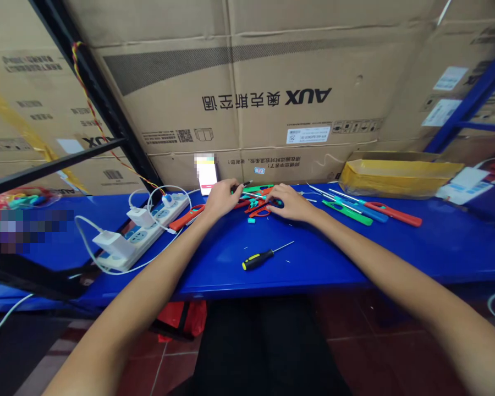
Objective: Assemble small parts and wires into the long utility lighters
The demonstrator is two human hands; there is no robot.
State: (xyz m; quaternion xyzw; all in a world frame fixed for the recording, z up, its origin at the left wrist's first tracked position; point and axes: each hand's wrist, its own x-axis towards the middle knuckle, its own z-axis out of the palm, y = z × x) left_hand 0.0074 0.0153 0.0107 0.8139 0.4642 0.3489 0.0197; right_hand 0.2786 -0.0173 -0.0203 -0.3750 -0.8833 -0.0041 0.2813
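Observation:
My left hand (224,199) is closed at the far side of the blue table, its fingers curled at the left of a heap of small parts (257,205). A thin dark piece shows at its fingertips, too small to name. Across the heap, my right hand (289,202) has its fingers bent down onto red and teal pieces; what is between them is hidden. The heap holds red and green plastic shells and teal bits. One teal piece (251,220) lies just in front. Nearer me rests a black and yellow screwdriver (259,259), its shaft pointing right.
Right of my hands lie long-nosed lighters: green (350,213), blue (373,212), red (396,214). Behind stands a yellow-taped box (400,177). At left are a power strip (148,234) with chargers, a red lighter (185,218) and a lit phone (207,177). Cardboard backs the table.

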